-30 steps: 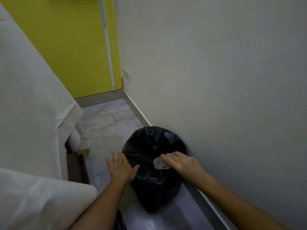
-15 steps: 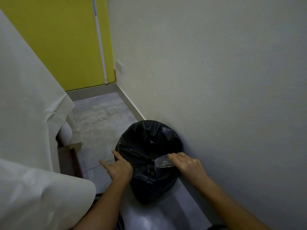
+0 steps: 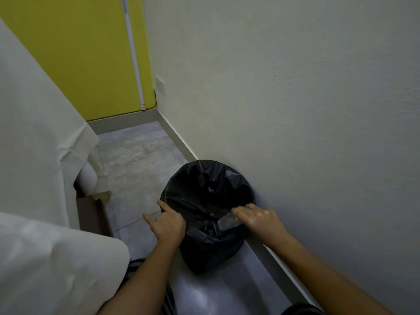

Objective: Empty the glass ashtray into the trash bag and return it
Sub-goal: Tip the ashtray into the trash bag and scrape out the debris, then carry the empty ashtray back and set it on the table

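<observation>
Evidently mid-emptying, the glass ashtray (image 3: 228,222) is gripped tilted over the trash bag (image 3: 204,201) by the right hand (image 3: 259,220), the bag's rim is steadied by the loosely spread left hand (image 3: 168,223), and returning is left.

A narrow strip of grey tiled floor (image 3: 136,160) runs between a pale cream wall (image 3: 284,87) on the right and white-draped furniture (image 3: 34,137) on the left. A yellow wall (image 3: 79,53) closes the far end, crossed by a white vertical conduit (image 3: 134,53). The light is dim.
</observation>
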Available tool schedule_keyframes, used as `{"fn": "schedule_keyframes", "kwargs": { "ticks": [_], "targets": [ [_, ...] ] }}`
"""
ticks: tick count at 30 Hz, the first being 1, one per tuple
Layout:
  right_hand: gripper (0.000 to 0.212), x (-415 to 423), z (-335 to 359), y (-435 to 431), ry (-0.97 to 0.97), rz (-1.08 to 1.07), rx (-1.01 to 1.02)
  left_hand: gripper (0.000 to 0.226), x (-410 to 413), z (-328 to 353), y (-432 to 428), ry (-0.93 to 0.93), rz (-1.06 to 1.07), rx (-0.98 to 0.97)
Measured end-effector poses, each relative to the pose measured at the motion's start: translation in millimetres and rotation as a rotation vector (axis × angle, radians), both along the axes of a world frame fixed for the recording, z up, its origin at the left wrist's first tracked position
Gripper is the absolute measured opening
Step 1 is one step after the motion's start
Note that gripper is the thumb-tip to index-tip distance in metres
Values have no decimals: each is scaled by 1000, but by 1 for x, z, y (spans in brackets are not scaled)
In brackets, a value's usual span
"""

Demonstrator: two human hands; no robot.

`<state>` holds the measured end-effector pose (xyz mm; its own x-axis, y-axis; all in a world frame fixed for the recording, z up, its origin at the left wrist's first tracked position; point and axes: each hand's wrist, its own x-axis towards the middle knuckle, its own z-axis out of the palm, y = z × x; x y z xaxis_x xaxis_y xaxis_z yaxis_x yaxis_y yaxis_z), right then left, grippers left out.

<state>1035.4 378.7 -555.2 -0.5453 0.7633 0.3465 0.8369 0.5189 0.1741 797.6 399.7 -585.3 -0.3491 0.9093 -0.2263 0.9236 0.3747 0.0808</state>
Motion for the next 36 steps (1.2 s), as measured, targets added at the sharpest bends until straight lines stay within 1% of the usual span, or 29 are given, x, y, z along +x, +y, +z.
{"fn": "schedule_keyframes", "kwargs": {
  "ticks": [3, 6, 8, 10, 12, 14, 16, 18, 20, 22, 24, 27, 29, 31, 33, 34, 36],
  "targets": [
    [36, -15, 26, 11, 445, -399, -197, 74, 2, -1, 4, -33, 23, -51],
    [31, -20, 44, 29, 709, -643, -348, 75, 3, 1, 5, -79, 24, -102],
    [29, -20, 49, 40, 916, -775, -468, 78, 0, 4, 5, -54, -29, -108],
    [38, -21, 49, 46, 1226, -822, -634, 84, -1, 8, 9, -76, -116, -35],
    [48, -21, 48, 49, 1490, -804, -750, 92, 0, 13, 12, -199, -266, 65],
    [58, -20, 46, 51, 1640, -767, -833, 102, 6, 20, 15, -347, -426, 88],
    [65, -18, 44, 52, 1724, -712, -902, 113, 13, 27, 16, -437, -494, 105],
    [67, -17, 44, 53, 1744, -651, -974, 120, 22, 35, 21, -490, -507, 133],
    [65, -15, 47, 55, 1707, -580, -1037, 124, 30, 42, 28, -538, -507, 155],
    [61, -13, 48, 56, 1644, -525, -1076, 125, 36, 48, 32, -574, -514, 183],
    [55, -9, 49, 57, 1568, -468, -1115, 121, 38, 49, 37, -610, -517, 229],
    [49, -1, 56, 62, 1395, -318, -1207, 114, 34, 55, 44, -627, -515, 260],
    [59, 4, 73, 67, 1247, -241, -1199, 114, 35, 70, 47, -638, -519, 285],
    [76, 9, 104, 71, 1123, -173, -1166, 114, 37, 97, 47, -643, -499, 292],
    [90, 10, 140, 71, 1032, -153, -1156, 116, 39, 130, 45, -639, -474, 303],
    [94, 12, 165, 72, 986, -150, -1143, 118, 41, 153, 45, -647, -469, 317],
    [94, 11, 221, 71, 874, -154, -1076, 120, 43, 206, 43, -658, -472, 342]
  ]
}}
